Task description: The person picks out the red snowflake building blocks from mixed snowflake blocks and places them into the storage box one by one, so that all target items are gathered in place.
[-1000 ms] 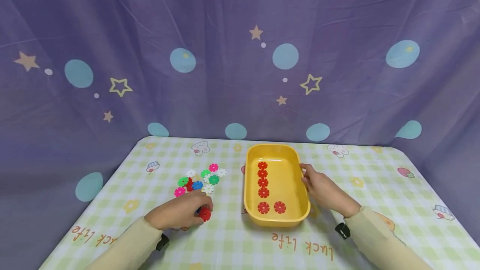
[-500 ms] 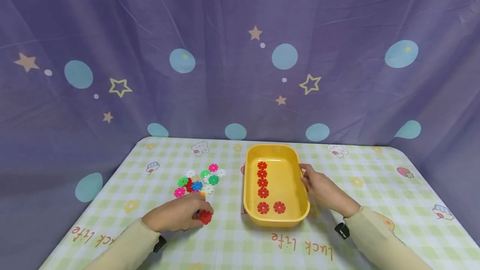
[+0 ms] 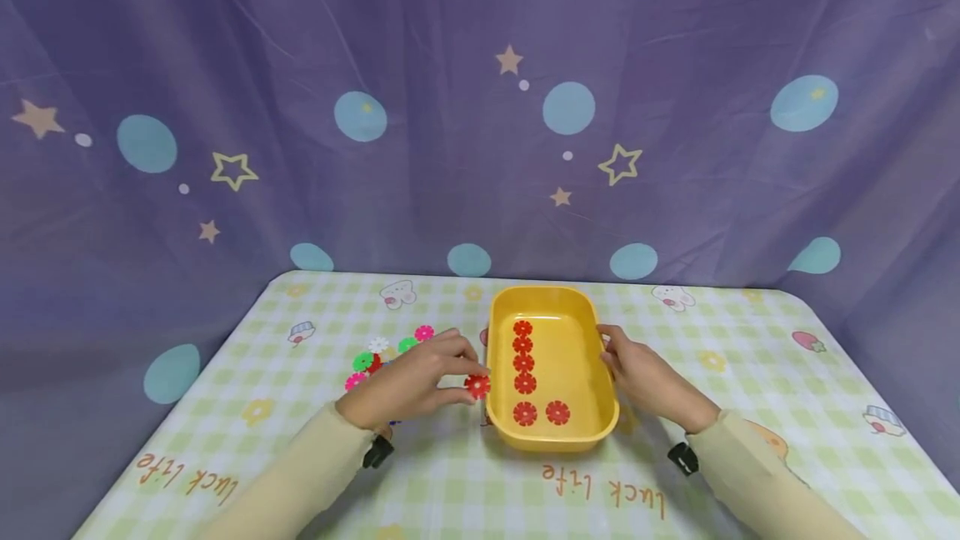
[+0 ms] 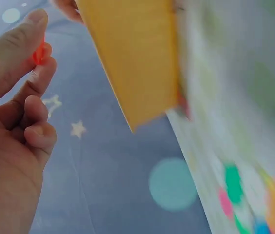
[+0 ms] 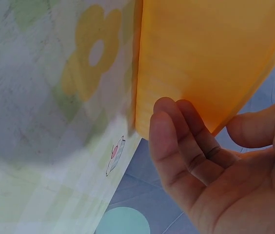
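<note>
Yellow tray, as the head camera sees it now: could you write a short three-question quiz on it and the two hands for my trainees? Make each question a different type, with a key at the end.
1. Count: how many red discs lie inside the yellow tray?

2. True or false: the right hand is well away from the yellow tray and touches nothing.

3. Fill the gap: the left hand pinches a notched disc coloured ____.

Key:
1. Six.
2. False; it grips the side of the yellow tray.
3. Red.
</note>
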`<state>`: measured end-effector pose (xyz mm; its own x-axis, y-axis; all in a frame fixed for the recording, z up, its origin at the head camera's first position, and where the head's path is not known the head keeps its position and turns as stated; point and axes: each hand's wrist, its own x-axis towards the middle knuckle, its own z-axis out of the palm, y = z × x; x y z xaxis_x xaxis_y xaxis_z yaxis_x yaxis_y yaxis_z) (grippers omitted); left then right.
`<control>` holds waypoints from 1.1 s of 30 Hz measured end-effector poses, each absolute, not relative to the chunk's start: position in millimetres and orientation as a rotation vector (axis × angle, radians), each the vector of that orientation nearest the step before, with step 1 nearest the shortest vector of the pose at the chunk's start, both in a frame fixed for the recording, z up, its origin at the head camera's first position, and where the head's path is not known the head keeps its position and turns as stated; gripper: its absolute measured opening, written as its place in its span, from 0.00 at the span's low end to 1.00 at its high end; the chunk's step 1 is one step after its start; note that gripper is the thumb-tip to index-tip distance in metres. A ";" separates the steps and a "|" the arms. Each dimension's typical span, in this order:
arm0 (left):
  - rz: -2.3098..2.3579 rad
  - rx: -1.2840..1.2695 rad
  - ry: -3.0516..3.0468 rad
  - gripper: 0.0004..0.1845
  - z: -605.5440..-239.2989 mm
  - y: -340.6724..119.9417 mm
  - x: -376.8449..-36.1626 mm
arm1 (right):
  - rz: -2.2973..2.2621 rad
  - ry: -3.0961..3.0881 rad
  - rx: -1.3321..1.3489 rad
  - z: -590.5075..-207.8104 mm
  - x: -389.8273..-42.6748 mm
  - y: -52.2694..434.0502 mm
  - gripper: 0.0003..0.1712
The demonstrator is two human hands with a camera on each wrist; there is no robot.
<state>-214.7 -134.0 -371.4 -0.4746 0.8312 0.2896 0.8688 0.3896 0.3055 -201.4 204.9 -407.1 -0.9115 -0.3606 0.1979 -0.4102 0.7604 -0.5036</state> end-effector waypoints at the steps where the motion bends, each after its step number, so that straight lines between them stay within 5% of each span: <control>1: -0.651 -1.572 -2.529 0.17 -370.8 -124.5 -217.8 | 0.848 -2.860 0.633 -407.1 -201.5 205.4 0.22; 17: -0.237 -1.639 -2.813 0.15 -397.7 -17.6 -256.3 | 0.857 -2.878 0.622 -406.2 -202.2 205.3 0.22; 26: -0.060 -1.588 -2.848 0.11 -409.1 -2.1 -257.4 | 0.839 -2.878 0.623 -406.1 -201.8 205.8 0.22; 33: -0.072 -1.535 -2.876 0.16 -407.4 -3.9 -257.4 | 0.866 -2.879 0.634 -405.4 -201.4 206.5 0.23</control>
